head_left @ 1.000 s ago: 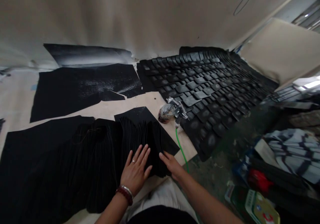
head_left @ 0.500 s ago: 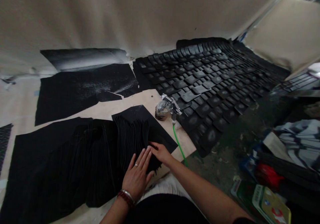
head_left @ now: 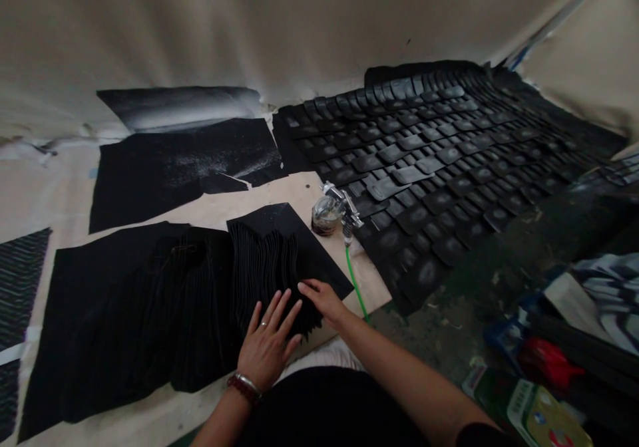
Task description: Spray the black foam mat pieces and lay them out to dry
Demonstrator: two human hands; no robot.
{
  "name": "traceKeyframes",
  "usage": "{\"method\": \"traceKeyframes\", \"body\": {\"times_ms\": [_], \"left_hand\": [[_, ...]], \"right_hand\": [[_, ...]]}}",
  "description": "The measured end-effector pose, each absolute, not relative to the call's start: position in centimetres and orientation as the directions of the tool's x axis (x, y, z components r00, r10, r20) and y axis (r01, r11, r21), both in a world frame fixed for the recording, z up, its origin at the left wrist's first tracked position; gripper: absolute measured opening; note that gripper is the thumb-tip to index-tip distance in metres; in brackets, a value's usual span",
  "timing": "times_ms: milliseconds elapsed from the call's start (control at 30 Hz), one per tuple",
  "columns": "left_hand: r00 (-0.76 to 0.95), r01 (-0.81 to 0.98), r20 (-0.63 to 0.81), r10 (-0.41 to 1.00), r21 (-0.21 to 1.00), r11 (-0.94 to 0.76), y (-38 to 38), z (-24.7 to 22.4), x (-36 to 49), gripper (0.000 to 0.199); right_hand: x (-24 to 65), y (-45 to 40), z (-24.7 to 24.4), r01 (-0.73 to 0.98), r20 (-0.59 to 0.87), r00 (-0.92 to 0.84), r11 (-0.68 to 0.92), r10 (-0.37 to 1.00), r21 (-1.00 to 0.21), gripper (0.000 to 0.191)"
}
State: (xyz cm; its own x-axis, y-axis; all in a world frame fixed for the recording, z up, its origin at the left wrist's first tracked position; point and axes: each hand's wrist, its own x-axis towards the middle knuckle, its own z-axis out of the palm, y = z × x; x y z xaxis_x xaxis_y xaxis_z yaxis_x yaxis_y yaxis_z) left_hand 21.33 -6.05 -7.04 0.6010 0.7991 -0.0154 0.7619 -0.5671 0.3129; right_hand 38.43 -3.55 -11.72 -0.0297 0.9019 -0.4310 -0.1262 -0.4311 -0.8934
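A fanned stack of thin black flat pieces point(head_left: 264, 261) lies in overlapping rows on a black sheet point(head_left: 322, 261) before me; the material looks like cloth or felt, but I cannot tell which. My left hand point(head_left: 268, 337) rests flat on the near part of the stack, fingers spread. At the stack's right edge, my right hand point(head_left: 324, 302) has its thumb and fingers drawn together on the edge of a black piece. Another heap of layered black pieces point(head_left: 194, 307) spreads to the left. Dark material hides exact edges under both hands.
Beyond the stack stands a spray gun point(head_left: 344, 207) with a cloudy cup and a green hose point(head_left: 355, 281). Overlapping black pieces with pale sprayed patches point(head_left: 419, 161) cover the area to the right. A green-and-yellow can point(head_left: 529, 400) sits at lower right.
My left hand has slid slightly left and its fingers have spread, parting from the right hand. The right hand stays at the stack's edge. The view has shifted a little.
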Motion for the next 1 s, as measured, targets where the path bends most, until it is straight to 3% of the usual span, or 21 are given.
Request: {"method": "traceKeyframes", "body": {"times_ms": [200, 433, 633, 767, 933, 1000], "left_hand": [[0.596, 0.764, -0.005, 0.803, 0.314, -0.564, -6.2, -6.6, 21.5, 0.052], [0.624, 0.762, 0.029, 0.781, 0.196, -0.617, -6.2, -6.5, 21.4, 0.052], [0.632, 0.762, 0.002, 0.775, 0.179, -0.622, -6.2, -6.6, 21.2, 0.053], [0.631, 0.763, -0.002, 0.776, 0.182, -0.620, -6.2, -6.7, 21.1, 0.053], [0.633, 0.758, 0.020, 0.774, 0.186, -0.625, -6.2, -7.0, 21.0, 0.056], [0.634, 0.756, 0.029, 0.772, 0.186, -0.628, -6.3, -7.2, 20.9, 0.057]], "right_hand": [[38.3, -3.4, -12.0, -0.183, -0.461, -0.090, -0.470, 0.883, -0.864, 0.031], [38.6, -3.9, -11.9, -0.133, -0.440, -0.124, -0.455, 0.889, -0.881, 0.031], [38.9, -4.2, -12.3, -0.059, -0.351, -0.076, -0.356, 0.933, -0.933, 0.033], [39.1, -4.4, -11.5, 0.043, -0.209, 0.007, -0.209, 0.978, -0.977, 0.052], [39.3, -4.5, -9.4, 0.275, -0.015, -0.013, -0.011, 1.000, -0.961, 0.022], [39.2, -4.5, -9.1, 0.345, 0.011, -0.038, 0.023, 0.999, -0.938, 0.021]]}}
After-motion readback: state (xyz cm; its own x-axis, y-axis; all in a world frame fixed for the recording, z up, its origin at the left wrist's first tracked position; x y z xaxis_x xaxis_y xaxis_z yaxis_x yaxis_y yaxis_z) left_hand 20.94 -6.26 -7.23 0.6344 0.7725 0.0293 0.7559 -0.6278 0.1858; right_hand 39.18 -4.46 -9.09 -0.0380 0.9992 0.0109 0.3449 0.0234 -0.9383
